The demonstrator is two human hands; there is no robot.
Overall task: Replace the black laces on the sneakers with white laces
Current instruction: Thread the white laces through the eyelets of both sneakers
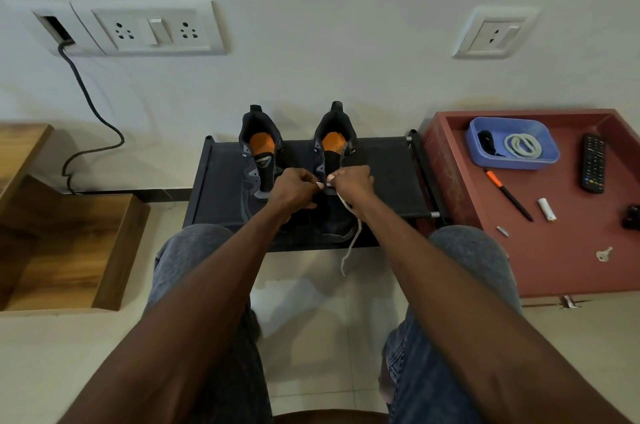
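Sneakers, a dark pair with orange insoles, stand side by side on a low black rack point(388, 160) against the wall, heels at the far side: the left sneaker point(258, 160) has bare eyelets, and the right sneaker point(334, 160) is the one both hands meet over. A white lace point(351, 240) runs from the hands down across this shoe's toe and hangs off the near edge of the rack. Fingers of the left hand point(294, 189) are curled, pinching the lace tip; the right hand point(351, 181) is likewise curled, pinching at the same spot beside the eyelets. To the right, a red tray point(554, 261) holds a blue tub point(485, 160) with a coiled white lace point(523, 145) and something black in it, a remote point(593, 163), an orange-and-black pen point(508, 194) and a key point(604, 254).
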